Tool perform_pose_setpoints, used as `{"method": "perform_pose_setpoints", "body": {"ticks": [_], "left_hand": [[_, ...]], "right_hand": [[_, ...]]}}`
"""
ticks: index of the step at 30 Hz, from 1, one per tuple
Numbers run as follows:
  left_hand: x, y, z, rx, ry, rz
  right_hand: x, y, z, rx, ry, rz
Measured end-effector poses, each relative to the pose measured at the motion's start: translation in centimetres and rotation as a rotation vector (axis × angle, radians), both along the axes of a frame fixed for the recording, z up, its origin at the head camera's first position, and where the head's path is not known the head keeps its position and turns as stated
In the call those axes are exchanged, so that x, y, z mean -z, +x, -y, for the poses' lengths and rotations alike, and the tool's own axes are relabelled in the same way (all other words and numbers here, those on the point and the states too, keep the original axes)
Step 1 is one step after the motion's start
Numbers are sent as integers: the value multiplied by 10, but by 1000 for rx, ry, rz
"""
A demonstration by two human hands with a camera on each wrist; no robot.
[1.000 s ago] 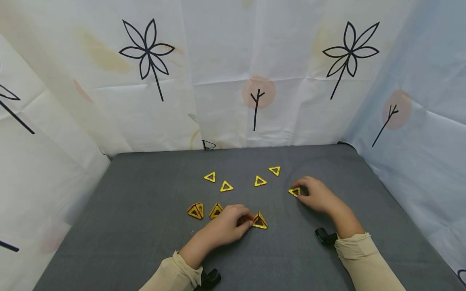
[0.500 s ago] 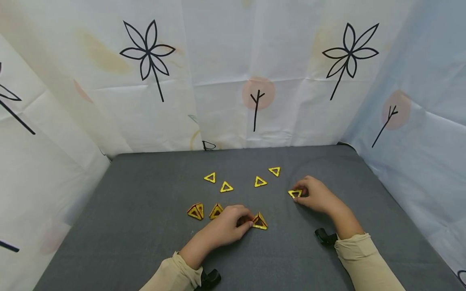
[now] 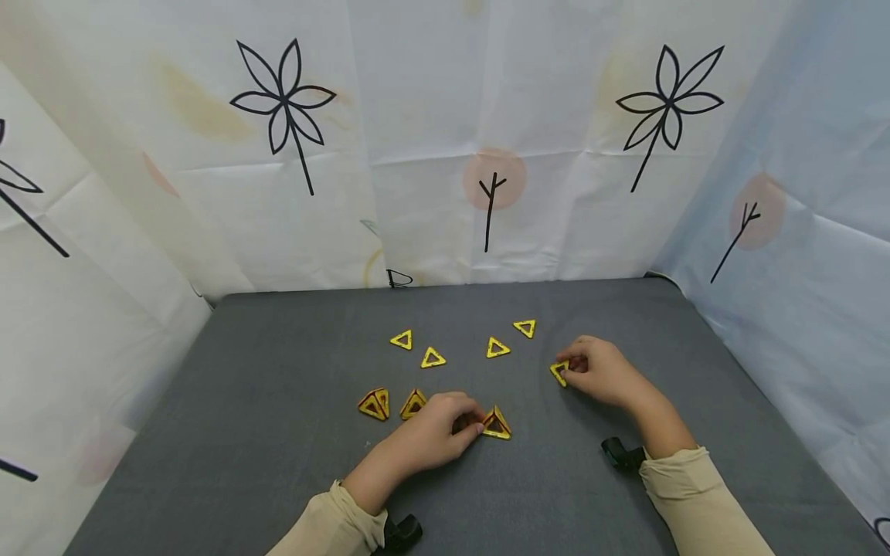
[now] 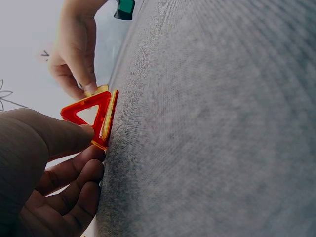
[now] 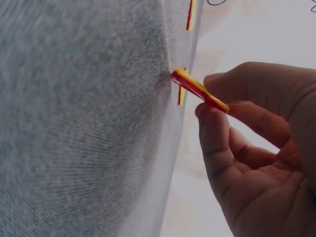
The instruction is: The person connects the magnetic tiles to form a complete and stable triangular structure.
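In the head view my left hand [image 3: 433,432] rests low over the table, pinching the left corner of a small pyramid of triangular magnetic tiles [image 3: 497,435]. The left wrist view shows the thumb on the pyramid's red-looking frame [image 4: 104,106], its other fingers curled below. To the right, my right hand [image 3: 599,372] pinches one yellow triangular magnetic tile [image 3: 556,376] between thumb and fingers. That tile [image 5: 195,89] is tilted in the right wrist view, one corner pointing toward the cloth; whether it touches cannot be told.
Two more assembled tile shapes, one [image 3: 376,401] at the left and one [image 3: 408,403] partly behind my left hand, stand on the grey table [image 3: 278,432]. Several flat yellow tiles [image 3: 497,354] lie farther back. Printed white cloth [image 3: 431,216] hangs behind and at both sides.
The tile in my right hand has turned between the fingers and now tips more steeply, its lower corner closer to me. My left hand and the pyramid have stayed put.
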State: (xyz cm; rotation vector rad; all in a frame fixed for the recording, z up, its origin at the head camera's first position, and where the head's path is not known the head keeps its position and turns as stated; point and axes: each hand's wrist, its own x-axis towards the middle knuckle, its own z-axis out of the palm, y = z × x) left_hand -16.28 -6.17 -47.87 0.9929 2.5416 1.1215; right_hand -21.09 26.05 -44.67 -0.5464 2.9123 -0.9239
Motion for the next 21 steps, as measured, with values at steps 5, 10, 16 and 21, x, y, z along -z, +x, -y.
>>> {"method": "perform_pose_setpoints", "body": {"ticks": [5,10,16,21], "left_hand": [[-1,0,0,-5,-6,5],[-1,0,0,0,-1,-8],[0,0,-1,7,7,-41],[0,0,-1,0,-3,-36]], "right_hand": [[-3,3,2,-28,-24,-1],[-4,4,1,-46,-31,-9],[-4,4,1,-66,-57,-16],[-6,4,2,-74,-77,-20]]}}
